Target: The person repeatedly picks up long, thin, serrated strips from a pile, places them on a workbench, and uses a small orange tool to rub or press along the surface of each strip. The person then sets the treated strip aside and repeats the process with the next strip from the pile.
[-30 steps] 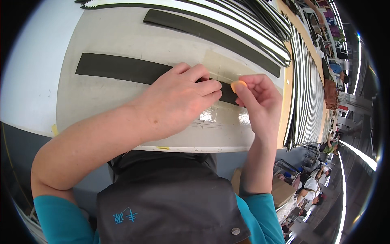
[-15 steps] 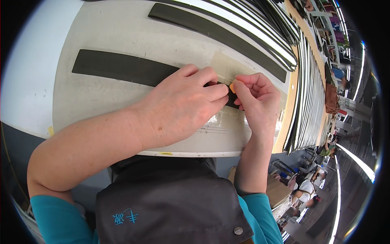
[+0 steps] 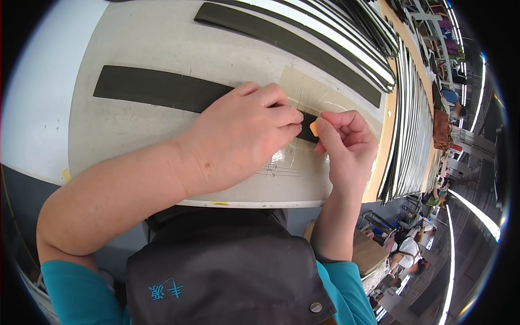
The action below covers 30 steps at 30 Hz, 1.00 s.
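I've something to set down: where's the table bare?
Bare: between the near dark strip and the left forearm; also left of the far dark strip. Crowded: the far and right sides, with stacked strips; around left hand and right hand.

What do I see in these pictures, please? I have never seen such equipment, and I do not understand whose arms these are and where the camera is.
There is no machine here: these are a person's bare arms. The camera sits on that person's head and looks down, so the person's left is also the picture's left. Its very wide lens bends straight edges.

The left hand lies over a long dark strip on the table. The right hand pinches a small orange piece near that strip's right part; what this piece is, I cannot tell.

Farther away lies a second dark strip. Beyond it and to the right are rows of black-and-white strips. At the bottom is the person's dark apron.
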Available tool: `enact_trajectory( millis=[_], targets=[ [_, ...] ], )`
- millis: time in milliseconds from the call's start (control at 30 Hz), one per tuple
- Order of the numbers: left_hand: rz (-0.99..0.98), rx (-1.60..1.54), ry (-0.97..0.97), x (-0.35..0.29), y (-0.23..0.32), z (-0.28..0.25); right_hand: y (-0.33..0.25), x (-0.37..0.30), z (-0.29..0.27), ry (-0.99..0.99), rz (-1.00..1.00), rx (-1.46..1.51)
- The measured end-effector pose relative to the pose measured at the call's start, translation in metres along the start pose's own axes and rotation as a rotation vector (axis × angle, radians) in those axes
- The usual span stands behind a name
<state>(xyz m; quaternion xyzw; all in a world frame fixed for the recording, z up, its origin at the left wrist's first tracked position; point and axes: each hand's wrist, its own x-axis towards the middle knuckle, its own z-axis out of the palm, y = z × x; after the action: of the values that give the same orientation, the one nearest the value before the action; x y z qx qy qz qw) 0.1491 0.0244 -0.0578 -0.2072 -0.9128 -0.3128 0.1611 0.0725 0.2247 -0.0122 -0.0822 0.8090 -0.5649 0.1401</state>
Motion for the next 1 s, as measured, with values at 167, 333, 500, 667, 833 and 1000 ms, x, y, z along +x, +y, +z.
enact_trajectory(
  millis=[167,333,500,667,833,1000],
  targets=[
    [-0.011,-0.046,0.014,0.000,-0.001,-0.001,0.008,-0.012,-0.001,-0.029,-0.061,-0.067],
    [-0.012,-0.060,0.012,0.000,-0.002,-0.001,0.010,-0.014,0.003,-0.037,-0.128,-0.130],
    [-0.011,-0.062,0.012,0.000,-0.002,-0.002,0.009,-0.014,0.008,-0.013,-0.102,-0.117],
    [-0.017,-0.067,0.002,-0.001,-0.002,-0.004,0.008,-0.017,0.010,-0.001,-0.167,-0.252],
    [-0.010,-0.048,-0.012,-0.001,-0.001,-0.005,0.002,-0.023,-0.006,-0.029,-0.032,-0.134],
    [0.006,-0.077,-0.012,-0.001,-0.003,-0.005,0.001,-0.048,-0.039,-0.253,0.096,-0.256]
  ],
)
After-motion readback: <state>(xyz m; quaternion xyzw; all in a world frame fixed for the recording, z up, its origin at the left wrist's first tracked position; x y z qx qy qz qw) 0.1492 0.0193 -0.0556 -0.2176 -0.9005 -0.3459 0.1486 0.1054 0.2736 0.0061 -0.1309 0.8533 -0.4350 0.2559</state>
